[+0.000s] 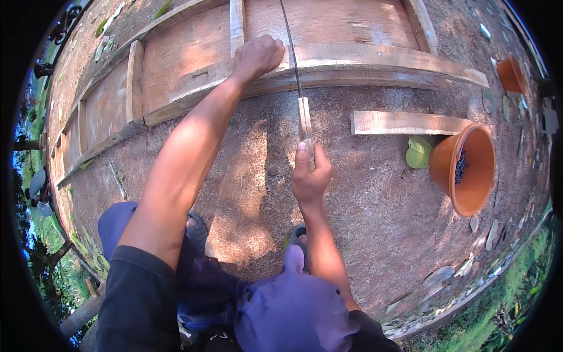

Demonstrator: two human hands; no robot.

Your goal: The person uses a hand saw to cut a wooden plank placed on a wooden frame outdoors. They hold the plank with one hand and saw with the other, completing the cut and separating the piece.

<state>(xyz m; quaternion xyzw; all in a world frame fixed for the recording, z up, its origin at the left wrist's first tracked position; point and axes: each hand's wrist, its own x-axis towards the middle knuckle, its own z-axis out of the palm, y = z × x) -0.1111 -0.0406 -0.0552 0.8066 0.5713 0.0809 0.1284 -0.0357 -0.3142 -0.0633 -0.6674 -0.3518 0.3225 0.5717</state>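
My right hand [311, 176] is closed round the pale wooden handle of a handsaw [303, 114], thumb along the top. Its thin dark blade, seen edge-on, points away from me across the near beam [363, 57] of a wooden frame. Just left of the blade, my left hand [258, 57] is closed on that beam, knuckles up; its fingertips are hidden. The frame's reddish plywood panel [182, 50] lies beyond the beam, divided by crosspieces. A small dark nail or similar piece [200, 74] lies on the beam left of my left hand.
A loose wooden board [404, 123] lies on the brown ground at right. Beside it, an orange bucket [481, 170] leans over with dark nails inside. Another orange container [511, 74] stands farther right. My sandalled feet are below the frame; leaves and grass border the ground.
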